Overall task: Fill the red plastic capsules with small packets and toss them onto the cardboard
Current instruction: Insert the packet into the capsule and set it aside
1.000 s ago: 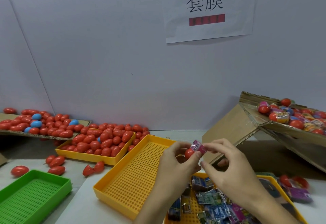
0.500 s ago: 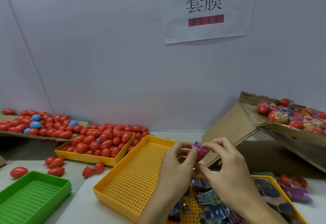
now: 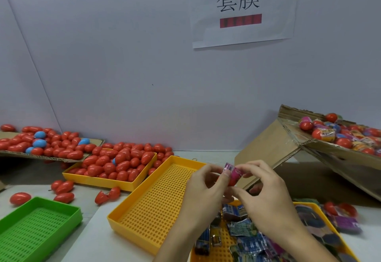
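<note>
Red capsules [image 3: 115,164]: smooth, glossy plastic. Yellow trays [image 3: 156,202] and green tray [image 3: 39,228]: matt plastic with perforated floors. Packets [image 3: 243,226], lower right of the frame: shiny, crinkled film. Cardboard [image 3: 266,150]: matt brown, rough torn edges. Wall sign [image 3: 243,10]: matt white paper.

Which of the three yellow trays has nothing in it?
The middle yellow tray, beside the left hand. The far-left one holds red capsules; the near one holds packets.
</note>
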### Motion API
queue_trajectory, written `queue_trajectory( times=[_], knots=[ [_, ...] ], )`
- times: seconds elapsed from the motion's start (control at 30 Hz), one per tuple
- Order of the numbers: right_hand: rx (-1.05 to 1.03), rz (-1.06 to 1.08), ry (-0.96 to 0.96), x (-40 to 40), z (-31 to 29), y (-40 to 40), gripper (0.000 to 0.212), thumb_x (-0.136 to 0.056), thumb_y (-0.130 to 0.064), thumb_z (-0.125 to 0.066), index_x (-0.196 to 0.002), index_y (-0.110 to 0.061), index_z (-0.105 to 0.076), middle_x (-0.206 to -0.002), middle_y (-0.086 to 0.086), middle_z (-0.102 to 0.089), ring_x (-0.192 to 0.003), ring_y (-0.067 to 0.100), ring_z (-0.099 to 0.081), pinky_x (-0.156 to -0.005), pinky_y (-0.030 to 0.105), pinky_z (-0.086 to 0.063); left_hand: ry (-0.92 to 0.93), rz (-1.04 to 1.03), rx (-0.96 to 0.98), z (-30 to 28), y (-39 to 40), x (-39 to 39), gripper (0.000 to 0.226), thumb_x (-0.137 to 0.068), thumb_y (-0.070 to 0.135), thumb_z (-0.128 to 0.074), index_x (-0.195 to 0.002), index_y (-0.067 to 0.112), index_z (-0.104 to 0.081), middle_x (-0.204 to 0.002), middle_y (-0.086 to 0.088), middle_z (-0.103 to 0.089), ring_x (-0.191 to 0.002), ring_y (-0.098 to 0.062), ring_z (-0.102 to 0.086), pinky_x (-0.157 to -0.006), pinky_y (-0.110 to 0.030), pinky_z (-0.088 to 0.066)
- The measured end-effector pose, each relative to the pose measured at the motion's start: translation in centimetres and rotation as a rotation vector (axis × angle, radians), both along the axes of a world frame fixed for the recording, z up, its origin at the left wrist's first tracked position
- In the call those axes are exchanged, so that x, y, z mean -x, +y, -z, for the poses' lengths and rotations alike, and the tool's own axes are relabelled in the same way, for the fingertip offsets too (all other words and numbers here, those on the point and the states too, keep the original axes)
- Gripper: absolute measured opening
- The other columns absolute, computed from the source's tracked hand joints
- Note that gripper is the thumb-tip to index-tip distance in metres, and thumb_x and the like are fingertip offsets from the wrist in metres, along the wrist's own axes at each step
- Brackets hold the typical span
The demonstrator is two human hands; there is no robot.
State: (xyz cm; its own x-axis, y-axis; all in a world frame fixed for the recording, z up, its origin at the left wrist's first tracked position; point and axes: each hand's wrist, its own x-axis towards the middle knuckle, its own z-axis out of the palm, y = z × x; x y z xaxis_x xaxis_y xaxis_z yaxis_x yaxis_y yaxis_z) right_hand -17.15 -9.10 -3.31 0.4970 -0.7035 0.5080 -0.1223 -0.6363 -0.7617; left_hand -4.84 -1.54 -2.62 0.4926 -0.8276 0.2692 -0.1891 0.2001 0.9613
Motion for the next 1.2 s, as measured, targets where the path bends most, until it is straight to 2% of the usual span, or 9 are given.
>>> queue_trajectory(
  times=[0.2,0.37,0.5,0.67,0.73,0.8,0.97,1.1,1.2],
  knots=[
    [-0.028,-0.037,-0.012,-0.1,0.0,0.0,0.042,-0.082,-0.013,-0.078,-0.101,-0.045,-0.058,-0.103,-0.032,-0.053,-0.101,-0.01,-0.051,-0.076,0.006,-0.047,0.015,0.028,-0.007,0.0,0.1,0.1,0.01,-0.093,0.022,-0.068,-0.098,0.013,-0.066,-0.086,-0.012,-0.073,-0.075,-0.027,-0.072,-0.074,-0.047,-0.062],
    [-0.04,-0.034,-0.014,-0.1,0.0,-0.1,0.043,-0.083,-0.013,-0.077,-0.102,-0.046,-0.057,-0.105,-0.031,-0.055,-0.099,-0.007,-0.054,-0.075,0.01,-0.051,-0.017,0.054,0.006,0.0,0.1,0.2,0.005,-0.094,0.019,-0.067,-0.094,0.021,-0.071,-0.088,-0.009,-0.074,-0.078,-0.022,-0.072,-0.072,-0.04,-0.063],
    [-0.087,-0.086,-0.024,0.2,-0.2,-0.3,0.037,-0.082,-0.014,-0.079,-0.103,-0.041,-0.064,-0.104,-0.025,-0.06,-0.099,0.001,-0.06,-0.076,0.024,-0.056,-0.025,0.082,0.012,-0.2,0.3,0.0,0.011,-0.093,0.018,-0.068,-0.089,0.026,-0.073,-0.086,-0.009,-0.074,-0.075,-0.021,-0.072,-0.071,-0.039,-0.063],
    [-0.282,-0.182,-0.121,1.0,-0.5,-0.9,0.015,-0.087,-0.02,-0.071,-0.098,-0.029,-0.076,-0.097,-0.006,-0.071,-0.097,0.012,-0.066,-0.087,0.041,-0.056,-0.115,0.092,-0.006,-0.2,0.4,-0.2,0.009,-0.088,0.026,-0.072,-0.096,0.026,-0.071,-0.081,-0.002,-0.072,-0.07,-0.018,-0.07,-0.072,-0.037,-0.062],
    [-0.317,-0.148,-0.147,0.9,-0.7,-0.9,0.012,-0.082,-0.031,-0.07,-0.091,-0.027,-0.078,-0.092,-0.004,-0.075,-0.092,0.014,-0.068,-0.087,0.041,-0.055,-0.164,0.08,-0.025,0.0,0.4,-0.3,0.014,-0.086,0.028,-0.074,-0.099,0.026,-0.07,-0.084,-0.006,-0.071,-0.07,-0.018,-0.069,-0.073,-0.04,-0.062],
    [-0.341,-0.124,-0.151,0.7,-0.6,-1.1,0.024,-0.074,-0.041,-0.069,-0.089,-0.024,-0.078,-0.088,-0.002,-0.076,-0.089,0.016,-0.07,-0.083,0.038,-0.058,-0.21,0.064,-0.059,0.1,0.3,-0.3,0.02,-0.085,0.027,-0.075,-0.103,0.028,-0.066,-0.086,-0.005,-0.071,-0.07,-0.015,-0.069,-0.072,-0.036,-0.061],
    [-0.448,-0.11,-0.205,0.8,-0.2,-1.7,0.034,-0.064,-0.046,-0.072,-0.085,-0.02,-0.079,-0.08,0.0,-0.076,-0.081,0.019,-0.069,-0.061,0.019,-0.054,-0.211,0.015,-0.114,0.3,0.3,-0.4,0.039,-0.073,0.033,-0.081,-0.101,0.026,-0.056,-0.087,-0.001,-0.072,-0.071,-0.013,-0.069,-0.07,-0.036,-0.061],
    [-0.533,-0.112,-0.22,0.7,-0.1,-1.9,0.042,-0.062,-0.047,-0.073,-0.091,-0.018,-0.079,-0.085,0.005,-0.076,-0.09,0.026,-0.07,-0.073,0.029,-0.054,-0.259,-0.015,-0.131,0.3,0.2,-0.4,0.034,-0.074,0.031,-0.082,-0.097,0.026,-0.057,-0.087,0.002,-0.071,-0.073,-0.01,-0.069,-0.07,-0.033,-0.061],
    [-0.531,-0.127,-0.214,0.8,-0.3,-1.6,0.037,-0.061,-0.047,-0.073,-0.086,-0.02,-0.081,-0.084,0.002,-0.077,-0.089,0.022,-0.071,-0.074,0.028,-0.053,-0.274,-0.013,-0.133,0.3,0.2,-0.4,0.033,-0.076,0.029,-0.082,-0.097,0.025,-0.058,-0.087,0.002,-0.071,-0.072,-0.009,-0.069,-0.07,-0.031,-0.061]
  ],
)
